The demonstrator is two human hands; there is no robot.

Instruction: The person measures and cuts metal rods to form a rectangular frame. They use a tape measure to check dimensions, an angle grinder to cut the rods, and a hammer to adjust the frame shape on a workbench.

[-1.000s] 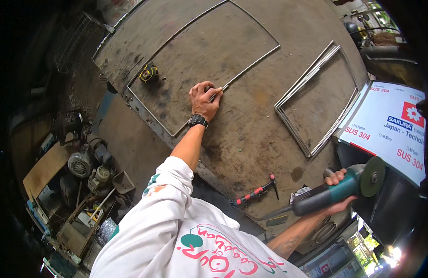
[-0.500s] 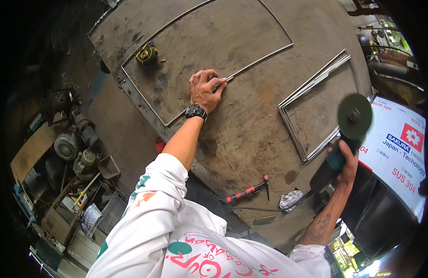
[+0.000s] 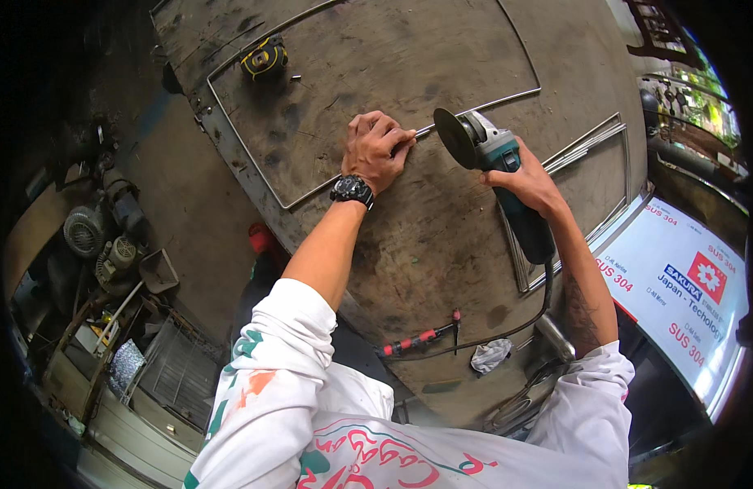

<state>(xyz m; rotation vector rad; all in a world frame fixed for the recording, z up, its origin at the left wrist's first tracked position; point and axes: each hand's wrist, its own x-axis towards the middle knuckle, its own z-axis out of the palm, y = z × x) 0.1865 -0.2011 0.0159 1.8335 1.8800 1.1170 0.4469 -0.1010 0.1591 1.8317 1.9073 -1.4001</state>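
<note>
My left hand (image 3: 378, 151) pinches the near side of a bent metal rod frame (image 3: 507, 102) that lies on the worn workbench (image 3: 417, 269). My right hand (image 3: 523, 175) is wrapped round the body of a teal and black angle grinder (image 3: 516, 213). Its dark disc (image 3: 455, 138) stands on edge close to the rod, just right of my left fingertips; whether it touches the rod I cannot tell. A black and yellow tape measure (image 3: 264, 59) sits inside the frame's left corner, beside a short cut piece of rod (image 3: 295, 77).
Several similar rod frames (image 3: 592, 143) are stacked at right, partly behind my right arm. The grinder's cord (image 3: 527, 322) runs toward a red and black torch (image 3: 417, 341) and a crumpled cloth (image 3: 491, 355). A printed white sheet (image 3: 678, 277) is far right; motors (image 3: 87, 232) stand left, below the bench.
My right hand has swung the angle grinder left and away from me, from beside the stacked frames to the rod. My left hand still grips the rod.
</note>
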